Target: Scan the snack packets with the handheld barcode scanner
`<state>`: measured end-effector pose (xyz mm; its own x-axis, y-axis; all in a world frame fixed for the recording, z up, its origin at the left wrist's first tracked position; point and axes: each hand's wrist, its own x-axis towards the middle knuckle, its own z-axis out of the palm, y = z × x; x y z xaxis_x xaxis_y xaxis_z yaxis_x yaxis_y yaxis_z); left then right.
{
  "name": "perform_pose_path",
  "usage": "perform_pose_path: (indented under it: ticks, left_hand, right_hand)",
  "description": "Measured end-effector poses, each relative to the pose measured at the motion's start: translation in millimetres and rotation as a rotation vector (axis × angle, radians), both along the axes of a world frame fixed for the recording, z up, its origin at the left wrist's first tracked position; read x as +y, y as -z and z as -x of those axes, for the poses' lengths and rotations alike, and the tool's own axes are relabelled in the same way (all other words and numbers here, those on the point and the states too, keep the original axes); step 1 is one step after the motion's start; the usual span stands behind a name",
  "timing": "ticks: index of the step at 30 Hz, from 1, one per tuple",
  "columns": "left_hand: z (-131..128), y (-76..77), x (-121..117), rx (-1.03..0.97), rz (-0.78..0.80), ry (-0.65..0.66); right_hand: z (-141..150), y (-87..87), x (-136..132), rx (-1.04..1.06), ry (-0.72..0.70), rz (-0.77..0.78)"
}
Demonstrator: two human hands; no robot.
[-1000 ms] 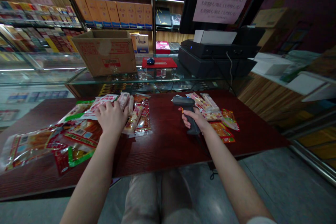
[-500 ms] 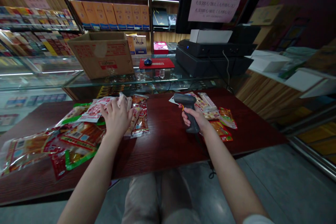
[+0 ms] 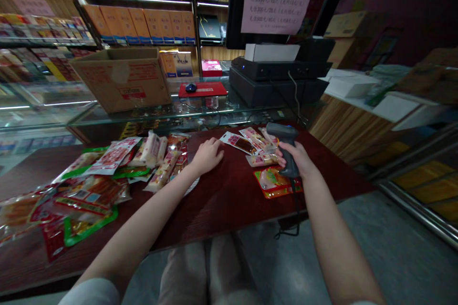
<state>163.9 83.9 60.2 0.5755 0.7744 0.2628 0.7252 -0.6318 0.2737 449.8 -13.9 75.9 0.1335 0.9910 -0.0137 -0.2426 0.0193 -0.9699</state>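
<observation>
My right hand (image 3: 296,158) is wrapped round the grip of a dark barcode scanner (image 3: 283,134), with its head toward the left. Below the scanner lie snack packets: a red and yellow one (image 3: 272,181), wrapped pale bars (image 3: 255,139) and a narrow white and brown packet (image 3: 239,143). Between two groups of packets, my left hand (image 3: 208,156) lies low over the tabletop, fingers extended and slightly bent; nothing shows in it, though its underside is hidden. Left of it spreads a heap with pale wrapped bars (image 3: 152,148), a white and red packet (image 3: 113,155) and a clear-fronted packet (image 3: 88,198).
A dark red wooden table (image 3: 222,205) meets a glass counter behind. On the counter stand an open cardboard box (image 3: 123,81), a red mat (image 3: 213,89) with a mouse (image 3: 191,87), and a black cash drawer (image 3: 274,88). The scanner's cable (image 3: 296,209) hangs over the front edge.
My left hand has moved right, off the packet heap and onto the tabletop. My right hand has carried the scanner to the right, over the packets there. The view has shifted slightly.
</observation>
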Motion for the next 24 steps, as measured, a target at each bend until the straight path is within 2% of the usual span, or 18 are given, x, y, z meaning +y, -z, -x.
perform_pose_path:
  ticks: [2,6,10,14,18,20,22,24]
  left_hand:
    - [-23.6,12.9,15.9,-0.013,0.047,0.039]
    - [-58.2,36.2,44.5,-0.058,0.037,0.112]
    - [-72.8,45.6,64.6,-0.013,0.021,0.169]
    - [-70.3,39.1,69.0,0.211,-0.044,0.154]
    - [-62.0,23.5,60.9,0.377,-0.183,0.171]
    - [-55.7,13.8,56.2,0.398,-0.191,0.175]
    - [-47.0,3.2,52.5,0.378,-0.166,0.101]
    - [-35.8,-7.0,49.5,0.307,-0.139,-0.035]
  right_hand:
    - [-7.0,4.3,-5.7,0.013,0.022,0.008]
    - [-18.9,14.7,-14.9,0.079,0.028,-0.003]
    - [-28.4,25.8,-15.6,0.132,0.023,-0.024]
    - [-29.2,31.7,-13.3,0.145,0.018,-0.025]
    - [-26.6,32.5,-13.9,0.145,-0.004,-0.024]
    - [-26.5,32.4,-14.6,0.152,0.003,-0.028]
    - [-26.9,32.1,-14.8,0.157,0.002,-0.027]
    - [-26.5,31.2,-14.7,0.156,-0.003,-0.022]
